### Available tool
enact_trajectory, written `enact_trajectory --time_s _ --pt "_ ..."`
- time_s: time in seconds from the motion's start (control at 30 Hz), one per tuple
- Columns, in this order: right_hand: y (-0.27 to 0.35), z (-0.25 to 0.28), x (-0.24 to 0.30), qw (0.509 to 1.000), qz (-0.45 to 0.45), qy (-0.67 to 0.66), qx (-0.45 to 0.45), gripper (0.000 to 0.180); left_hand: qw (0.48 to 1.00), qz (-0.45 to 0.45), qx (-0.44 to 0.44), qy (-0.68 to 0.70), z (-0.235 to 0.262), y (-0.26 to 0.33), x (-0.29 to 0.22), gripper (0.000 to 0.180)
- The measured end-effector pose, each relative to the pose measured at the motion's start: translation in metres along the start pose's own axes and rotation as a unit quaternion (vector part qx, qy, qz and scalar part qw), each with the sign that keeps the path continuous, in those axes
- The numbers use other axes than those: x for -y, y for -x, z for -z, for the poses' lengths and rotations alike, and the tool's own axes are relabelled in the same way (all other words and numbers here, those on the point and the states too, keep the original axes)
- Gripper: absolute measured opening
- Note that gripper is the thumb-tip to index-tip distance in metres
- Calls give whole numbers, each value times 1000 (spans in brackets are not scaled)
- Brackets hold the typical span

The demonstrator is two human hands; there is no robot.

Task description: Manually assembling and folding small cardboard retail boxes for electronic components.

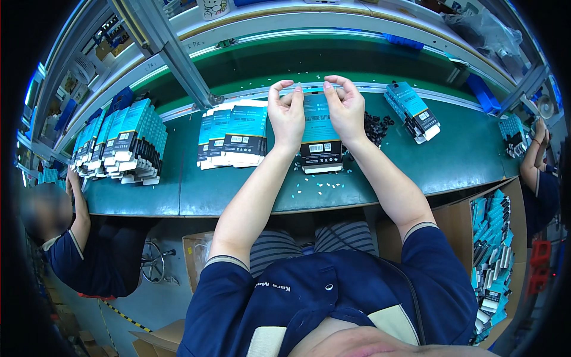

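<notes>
A flat teal-and-black printed carton (321,128) lies in front of me on the green tabletop, its white-edged end toward me. My left hand (286,116) is closed at the carton's far left corner, fingers curled and thumb along the edge. Mirroring it, my right hand (346,113) is closed at the far right corner. Between the thumbs, a narrow dark strip shows at the carton's far end. The fingertips' exact grip is partly hidden. Left of my hands lies an overlapping row of similar cartons (232,134). Beside my right wrist sits a heap of small black pieces (376,128).
Tall carton stacks (122,143) stand at far left, a smaller stack (413,113) at right. Small white and teal scraps (321,185) litter the table. A large cardboard box (455,220) beside me holds many cartons. Co-workers sit at both sides; a metal post (169,53) rises behind.
</notes>
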State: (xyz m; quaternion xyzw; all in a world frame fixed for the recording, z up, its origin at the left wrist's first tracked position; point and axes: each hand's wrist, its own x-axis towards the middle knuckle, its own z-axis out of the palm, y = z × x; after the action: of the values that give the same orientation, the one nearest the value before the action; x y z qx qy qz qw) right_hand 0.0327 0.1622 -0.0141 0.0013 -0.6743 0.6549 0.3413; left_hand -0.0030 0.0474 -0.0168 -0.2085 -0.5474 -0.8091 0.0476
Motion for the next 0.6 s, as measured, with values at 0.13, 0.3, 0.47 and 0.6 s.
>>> enact_trajectory --time_s 0.13,0.3,0.47,0.6 --pt "-1 -2 -2 998 -9 -63 -13 15 1000 9 -22 19 -2 0 4 15" --pt "-7 0 -15 995 35 -89 -32 28 997 -32 -15 70 -7 -4 12 17" --pt "-14 5 -17 999 -10 -30 18 40 998 -7 -4 56 -11 -10 5 23" --pt "-5 3 8 964 25 208 165 96 990 -4 -140 -2 16 -26 7 28"
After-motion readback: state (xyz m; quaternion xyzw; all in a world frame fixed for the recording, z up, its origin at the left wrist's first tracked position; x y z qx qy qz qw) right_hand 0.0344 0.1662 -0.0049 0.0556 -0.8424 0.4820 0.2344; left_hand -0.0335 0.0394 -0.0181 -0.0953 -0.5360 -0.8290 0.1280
